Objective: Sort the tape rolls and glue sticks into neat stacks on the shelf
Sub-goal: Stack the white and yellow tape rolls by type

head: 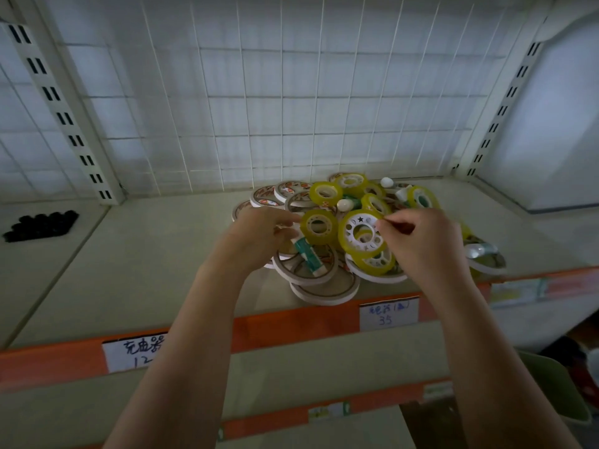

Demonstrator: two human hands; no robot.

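A jumbled pile of tape rolls and glue sticks lies on the beige shelf (162, 254). Flat white double-sided tape rolls (324, 288) form its base, with yellow clear-tape rolls (325, 192) on top. My right hand (418, 241) pinches the rim of a large yellow roll with a white star-patterned core (361, 233), tilting it up. My left hand (262, 233) reaches into the pile beside a smaller yellow roll (319, 226), fingers curled near a green-and-white glue stick (308, 254); whether it grips anything is unclear. Another glue stick with a white cap (345, 205) lies deeper in the pile.
A white wire grid (275, 108) backs the shelf. Small black objects (42, 225) sit on the neighbouring shelf at left. An orange front strip carries handwritten price labels (389, 314). Bare shelf surface stretches left of the pile. A lower shelf (324, 367) lies beneath.
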